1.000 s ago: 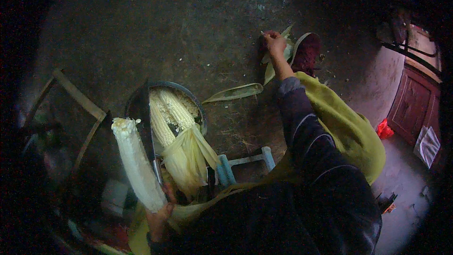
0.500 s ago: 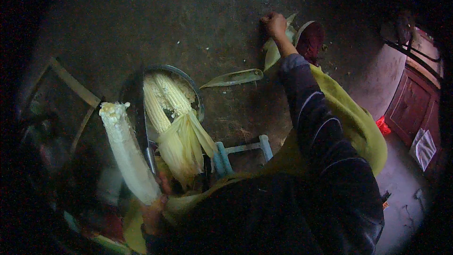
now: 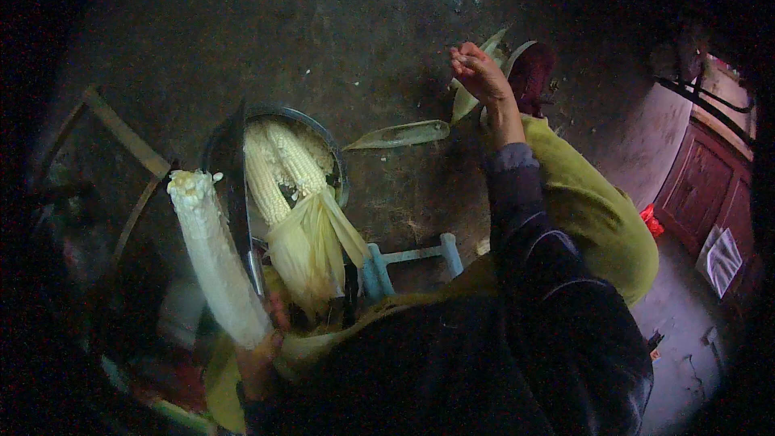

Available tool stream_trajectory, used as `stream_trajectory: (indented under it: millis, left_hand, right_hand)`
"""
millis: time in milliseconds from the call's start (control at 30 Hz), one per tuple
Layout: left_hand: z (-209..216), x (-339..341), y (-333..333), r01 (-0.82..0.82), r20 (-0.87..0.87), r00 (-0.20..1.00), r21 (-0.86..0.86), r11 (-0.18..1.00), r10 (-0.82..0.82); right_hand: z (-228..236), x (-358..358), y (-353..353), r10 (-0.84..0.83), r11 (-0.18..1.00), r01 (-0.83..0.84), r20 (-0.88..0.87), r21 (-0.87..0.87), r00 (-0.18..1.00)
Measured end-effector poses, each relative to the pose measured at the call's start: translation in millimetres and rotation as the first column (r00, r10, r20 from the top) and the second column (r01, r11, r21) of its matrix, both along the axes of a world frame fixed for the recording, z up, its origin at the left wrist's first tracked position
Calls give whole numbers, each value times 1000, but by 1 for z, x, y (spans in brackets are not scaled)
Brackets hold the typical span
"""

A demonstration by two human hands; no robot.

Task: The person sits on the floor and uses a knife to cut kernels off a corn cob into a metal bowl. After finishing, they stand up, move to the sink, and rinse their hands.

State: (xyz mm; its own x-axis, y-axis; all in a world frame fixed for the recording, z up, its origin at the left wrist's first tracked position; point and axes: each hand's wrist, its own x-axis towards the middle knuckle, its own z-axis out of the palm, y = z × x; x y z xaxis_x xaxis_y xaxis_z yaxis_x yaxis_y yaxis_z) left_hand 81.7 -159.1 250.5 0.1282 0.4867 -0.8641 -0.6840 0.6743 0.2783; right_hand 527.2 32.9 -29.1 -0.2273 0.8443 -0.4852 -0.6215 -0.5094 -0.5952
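Note:
My left hand [image 3: 262, 339] closes around the lower end of a corn cob [image 3: 206, 250]. The cob is pale along its length, with a few kernels at its top end. A knife [image 3: 245, 194] stands upright beside it, its lower end close to my left fingers; whether they grip it I cannot tell. My right hand [image 3: 480, 73] is out ahead with its fingers curled together, above corn husks [image 3: 464, 105] by my dark red shoe [image 3: 533, 77]. Anything inside those fingers is hidden. Ears of corn [image 3: 295, 161], one with husk peeled back [image 3: 311, 250], lie across a metal basin [image 3: 343, 169].
A loose husk [image 3: 400, 136] lies on the dark floor right of the basin. Below it is a light blue stool frame [image 3: 416, 254]. At left stands a wooden frame [image 3: 125, 133]. A dark red wooden door [image 3: 702, 178] and a red bag [image 3: 651, 220] are at right.
My right hand has lifted slightly back from the husks and turned, so the curled fingers show more. My left hand with the cob has barely moved.

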Motion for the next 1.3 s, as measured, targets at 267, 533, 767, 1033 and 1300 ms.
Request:
stream_trajectory:
  millis: [267, 533, 767, 1033, 1300]
  left_hand:
    - [-25, -39, -37, -450, 198, 814, -378, 809, 546]
    - [6, -4, 15, -588, 179, 520, -634, 501, 836]
    - [9, -3, 13, -336, 102, 912, -366, 867, 397]
    - [8, -2, 17, -569, 14, 650, -653, 500, 760]
    - [11, 0, 5, -239, 84, 956, -338, 910, 282]
  right_hand:
    - [8, -1, 8, -13, 1000, 14, -237, 3, 971]
    - [-49, -120, 19, 467, 814, -580, 625, -29, 625]
    - [-38, -180, 24, 276, 832, -555, 886, -27, 372]
    - [-97, -233, 58, -38, 747, -663, 999, 39, 16]
    - [-67, -236, 70, 16, 404, -900, 985, -162, -170]
